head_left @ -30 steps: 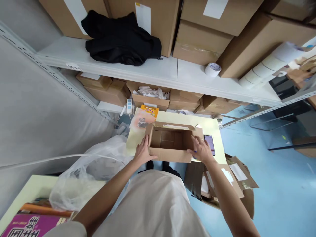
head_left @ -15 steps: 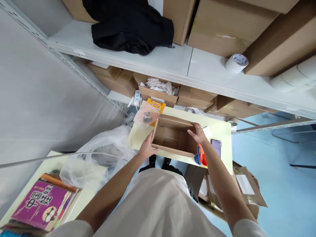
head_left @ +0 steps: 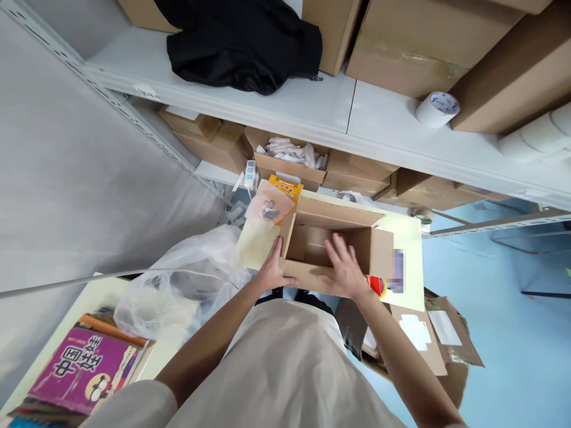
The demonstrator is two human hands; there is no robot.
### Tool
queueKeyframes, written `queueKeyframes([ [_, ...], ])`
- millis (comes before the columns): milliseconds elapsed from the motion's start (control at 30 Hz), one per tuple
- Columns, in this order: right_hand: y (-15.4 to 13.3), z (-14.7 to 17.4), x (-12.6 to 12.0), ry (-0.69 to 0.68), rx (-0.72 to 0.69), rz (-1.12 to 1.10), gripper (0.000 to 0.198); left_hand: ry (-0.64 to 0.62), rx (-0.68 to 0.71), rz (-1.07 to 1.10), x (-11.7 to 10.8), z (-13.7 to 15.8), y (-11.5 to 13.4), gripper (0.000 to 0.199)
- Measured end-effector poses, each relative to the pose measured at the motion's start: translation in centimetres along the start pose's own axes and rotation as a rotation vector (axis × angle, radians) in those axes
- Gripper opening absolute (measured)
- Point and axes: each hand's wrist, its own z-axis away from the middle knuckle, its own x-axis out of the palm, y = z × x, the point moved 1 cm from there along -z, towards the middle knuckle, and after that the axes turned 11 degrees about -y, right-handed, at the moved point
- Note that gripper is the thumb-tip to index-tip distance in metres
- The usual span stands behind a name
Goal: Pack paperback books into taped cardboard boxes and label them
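At the near edge of the table (head_left: pixel 409 233), the person's left hand (head_left: pixel 271 268) grips a box (head_left: pixel 308 241) by its left end; the right hand (head_left: pixel 347 271), fingers spread, hovers over its near side, clasping nothing.

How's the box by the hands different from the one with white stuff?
The left hand touches the near box; no hand touches the far box. The near box shows bare cardboard inside; the far box holds white pieces. Both are brown and open on top.

One head-worn view, forward and down past the torso (head_left: pixel 276 368) to the carton (head_left: pixel 307 274).
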Motion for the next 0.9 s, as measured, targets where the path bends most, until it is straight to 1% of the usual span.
queueKeyframes([
  [67, -3.4, -1.5, 0.8, -0.103, -0.14, 0.004, 0.094, 0.01, 0.057, 0.004, -0.4, 0.5, -0.5, 0.132],
  [100, -4.7, -2.5, 1.2, -0.142, -0.18, 0.003, 0.091, 0.015, 0.077, 0.009, -0.7, 0.7, -0.8, 0.122],
  [167, -6.6, -4.2, 1.7, -0.201, -0.202, 0.0, 0.082, 0.028, 0.091, 0.018, -1.6, 1.0, -1.5, 0.099],
  [233, -7.5, -5.5, 2.1, -0.235, -0.18, 0.0, 0.076, 0.075, 0.066, 0.023, -2.9, 0.8, -2.4, 0.07],
  [267, -7.7, -5.8, 2.2, -0.243, -0.169, -0.001, 0.075, 0.122, 0.046, 0.024, -3.7, 0.5, -3.0, 0.057],
  [333, -7.8, -6.0, 2.2, -0.242, -0.163, -0.005, 0.076, 0.245, -0.012, 0.02, -5.7, -0.8, -4.2, 0.043],
  [400, -7.7, -5.8, 2.1, -0.233, -0.166, -0.002, 0.076, 0.369, -0.128, 0.007, -8.1, -3.0, -5.7, 0.038],
  [467, -7.7, -5.6, 2.2, -0.225, -0.146, 0.006, 0.075, 0.445, -0.312, -0.018, -10.3, -5.8, -7.4, 0.035],
  [500, -7.7, -5.6, 2.3, -0.223, -0.136, 0.003, 0.075, 0.462, -0.406, -0.032, -11.3, -7.3, -8.2, 0.035],
  [567, -7.7, -5.5, 2.5, -0.22, -0.131, -0.032, 0.074, 0.44, -0.489, -0.04, -12.6, -10.2, -9.8, 0.036],
  [600, -7.6, -5.5, 2.7, -0.218, -0.139, -0.059, 0.073, 0.414, -0.515, -0.04, -12.9, -11.5, -10.4, 0.036],
  [667, -7.5, -5.6, 3.0, -0.217, -0.162, -0.11, 0.072, 0.353, -0.558, -0.036, -12.7, -13.7, -11.5, 0.039],
  [733, -7.3, -5.5, 3.2, -0.219, -0.172, -0.137, 0.07, 0.315, -0.616, -0.037, -11.8, -15.0, -12.0, 0.045],
  [833, -7.1, -5.5, 3.4, -0.23, -0.162, -0.146, 0.067, 0.352, -0.663, -0.095, -10.4, -16.3, -11.8, 0.051],
  [900, -7.0, -5.5, 3.4, -0.239, -0.163, -0.142, 0.064, 0.377, -0.69, -0.113, -10.0, -16.9, -11.5, 0.054],
])
